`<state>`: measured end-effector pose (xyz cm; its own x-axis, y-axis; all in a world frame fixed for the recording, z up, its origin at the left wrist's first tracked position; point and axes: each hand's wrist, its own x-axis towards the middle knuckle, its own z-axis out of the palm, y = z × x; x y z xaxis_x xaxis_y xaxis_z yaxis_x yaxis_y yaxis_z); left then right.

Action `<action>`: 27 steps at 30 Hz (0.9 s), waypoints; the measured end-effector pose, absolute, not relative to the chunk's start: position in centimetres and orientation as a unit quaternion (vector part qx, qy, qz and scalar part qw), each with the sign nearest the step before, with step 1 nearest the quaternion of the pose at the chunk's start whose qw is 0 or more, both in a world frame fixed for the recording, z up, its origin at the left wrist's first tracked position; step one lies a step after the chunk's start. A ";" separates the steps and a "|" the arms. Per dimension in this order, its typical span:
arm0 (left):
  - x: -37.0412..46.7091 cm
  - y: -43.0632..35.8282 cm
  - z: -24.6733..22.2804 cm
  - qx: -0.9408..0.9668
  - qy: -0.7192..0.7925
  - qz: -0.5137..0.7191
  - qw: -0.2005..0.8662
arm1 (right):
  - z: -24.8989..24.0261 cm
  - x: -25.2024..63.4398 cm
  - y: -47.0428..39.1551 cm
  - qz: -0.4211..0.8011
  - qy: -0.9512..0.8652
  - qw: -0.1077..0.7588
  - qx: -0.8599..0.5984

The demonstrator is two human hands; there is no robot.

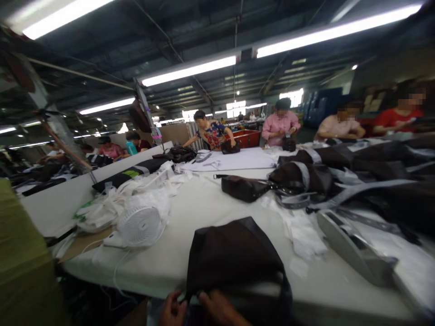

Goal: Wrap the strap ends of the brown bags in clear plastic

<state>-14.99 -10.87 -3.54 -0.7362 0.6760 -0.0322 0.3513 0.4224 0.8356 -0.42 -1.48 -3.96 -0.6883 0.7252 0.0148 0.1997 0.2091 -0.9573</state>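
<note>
A dark brown bag lies on the near edge of the white table, its far side raised to a peak. My left hand is at the bag's near left corner, fingers curled and pinching its dark edge. Just to the right, my right hand has thumb and fingers closed on the same lower edge. The small part between the two hands is too dark to make out. A dark band runs down the bag's right side. The bottom of the picture cuts off both hands.
Left of the bag stands a white fan beside heaped white wrapping. A tape dispenser sits at the right. Beyond lie a smaller brown bag and several piled brown bags. Co-workers work along the table's far side.
</note>
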 end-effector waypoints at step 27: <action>-16.0 -3.1 -2.4 0.507 0.836 0.186 0.099 | -15.4 14.2 -2.9 0.573 -0.546 0.081 -0.606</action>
